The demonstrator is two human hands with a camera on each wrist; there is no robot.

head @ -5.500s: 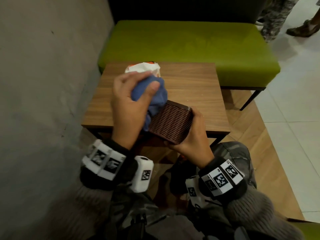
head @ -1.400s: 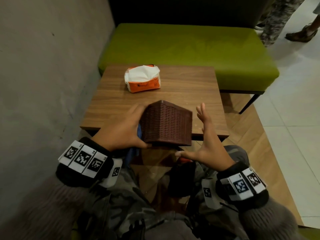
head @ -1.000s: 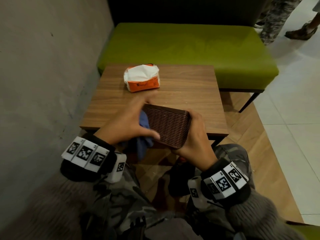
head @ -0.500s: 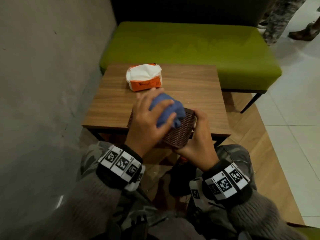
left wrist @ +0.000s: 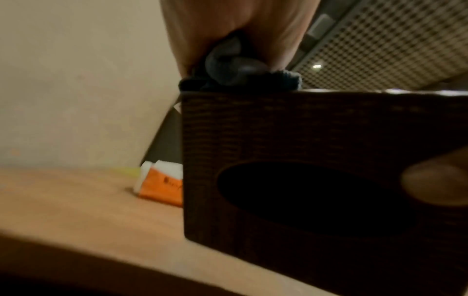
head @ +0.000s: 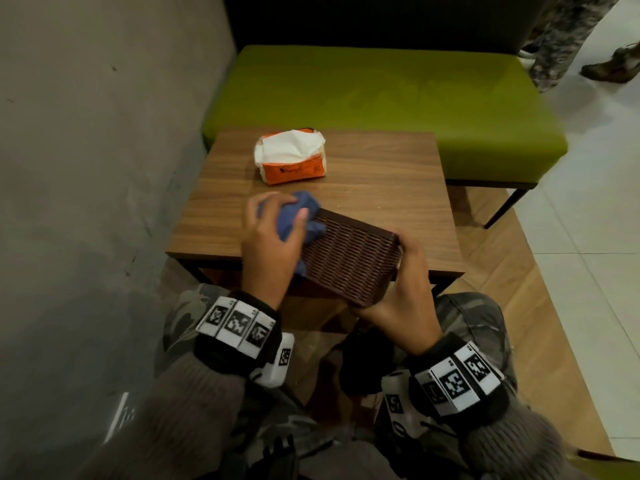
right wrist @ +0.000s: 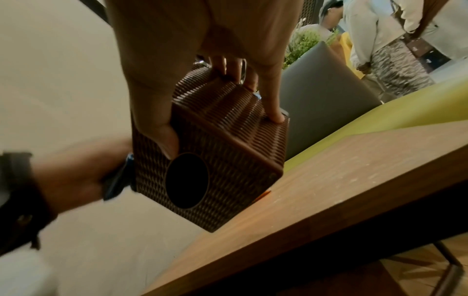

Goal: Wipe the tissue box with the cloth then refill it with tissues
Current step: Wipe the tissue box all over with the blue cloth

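A dark brown woven tissue box (head: 349,259) is held tilted above the near edge of the wooden table (head: 381,174). My right hand (head: 398,289) grips its right end, thumb by the oval opening (right wrist: 187,180) and fingers (right wrist: 274,114) over the far side. My left hand (head: 273,237) clutches a bunched blue cloth (head: 298,216) and presses it on the box's upper left edge. The cloth (left wrist: 238,78) sits on the box's (left wrist: 316,180) top corner in the left wrist view. An orange pack of white tissues (head: 291,161) lies at the table's far side.
A grey wall (head: 86,168) runs close along the left. A green bench (head: 381,98) stands behind the table. Another person's legs (head: 561,39) are at the top right on the tiled floor. My knees are under the table's near edge.
Over the last second my left hand brought the cloth from the box's left side over its top, then slid it back to the upper left edge. My right hand keeps its grip.
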